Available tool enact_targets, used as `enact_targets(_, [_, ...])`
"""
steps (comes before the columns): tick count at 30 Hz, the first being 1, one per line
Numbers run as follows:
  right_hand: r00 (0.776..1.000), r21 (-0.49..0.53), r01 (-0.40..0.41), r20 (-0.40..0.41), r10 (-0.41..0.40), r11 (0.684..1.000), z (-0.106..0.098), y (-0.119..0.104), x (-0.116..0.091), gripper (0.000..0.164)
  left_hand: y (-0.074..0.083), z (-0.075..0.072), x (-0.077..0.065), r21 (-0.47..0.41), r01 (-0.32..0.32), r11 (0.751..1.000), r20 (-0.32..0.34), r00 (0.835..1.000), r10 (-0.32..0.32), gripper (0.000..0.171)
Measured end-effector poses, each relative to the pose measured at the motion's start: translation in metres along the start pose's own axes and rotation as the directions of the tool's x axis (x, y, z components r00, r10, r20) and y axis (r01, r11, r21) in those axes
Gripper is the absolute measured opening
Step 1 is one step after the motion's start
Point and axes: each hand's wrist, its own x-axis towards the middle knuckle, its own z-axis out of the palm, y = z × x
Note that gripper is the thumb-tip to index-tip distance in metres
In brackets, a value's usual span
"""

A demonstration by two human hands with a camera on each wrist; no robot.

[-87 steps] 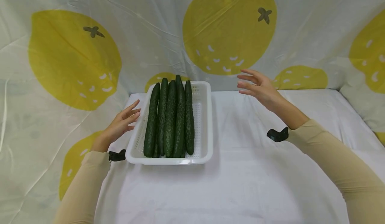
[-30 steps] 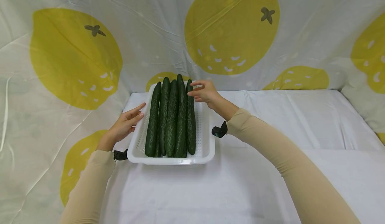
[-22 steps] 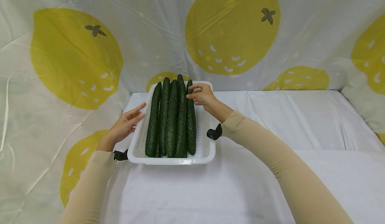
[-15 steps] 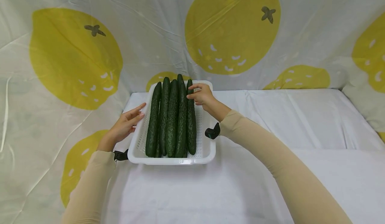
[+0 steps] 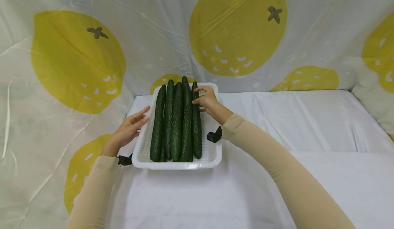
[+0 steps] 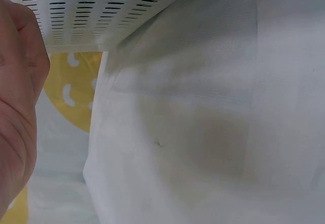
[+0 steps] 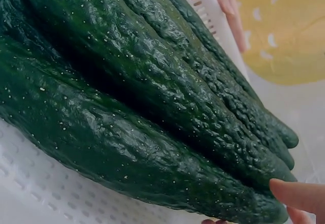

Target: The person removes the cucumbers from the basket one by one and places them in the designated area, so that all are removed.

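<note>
Several long, bumpy dark green cucumbers (image 5: 176, 126) lie side by side in a white perforated plastic basket (image 5: 176, 166). My right hand (image 5: 211, 100) reaches over the basket and pinches the far end of the rightmost cucumber (image 5: 197, 136). In the right wrist view the thumb (image 7: 299, 196) lies on one side of that cucumber (image 7: 111, 137), and a fingertip shows at its other side. At the basket's left rim, my left hand (image 5: 128, 130) rests with fingers extended. The left wrist view shows this hand (image 6: 18, 82) beside the slotted basket wall (image 6: 91, 10).
A white cloth (image 5: 184, 198) covers the table under the basket. Behind it hangs a pale curtain with yellow lemon prints (image 5: 237, 30). Black camera mounts (image 5: 214, 135) sit on both wrists, the right one overlapping the basket's right rim.
My right hand has come in from the right of the basket to the rightmost cucumber and closed its fingers around the far end. My left hand has moved slightly right, onto the rim.
</note>
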Motion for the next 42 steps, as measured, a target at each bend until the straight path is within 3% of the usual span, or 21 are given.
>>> enact_targets(11, [0.999,0.01,-0.025,0.027,0.024,1.0,0.002,0.005,0.002,0.066,-0.001,0.001,0.0,-0.025,-0.014,1.0,0.008,1.0,0.014,0.056])
enact_targets(22, [0.994,-0.111,-0.064,0.083,0.073,0.992,0.002,0.001,0.005,0.084,0.002,0.0,0.001,-0.042,-0.019,0.999,0.0,1.0,0.019,0.057])
enact_targets(42, [0.989,-0.151,-0.09,0.106,0.107,0.984,-0.002,-0.007,0.005,0.082,-0.001,0.001,0.001,-0.059,-0.01,0.998,0.011,1.0,0.01,0.058])
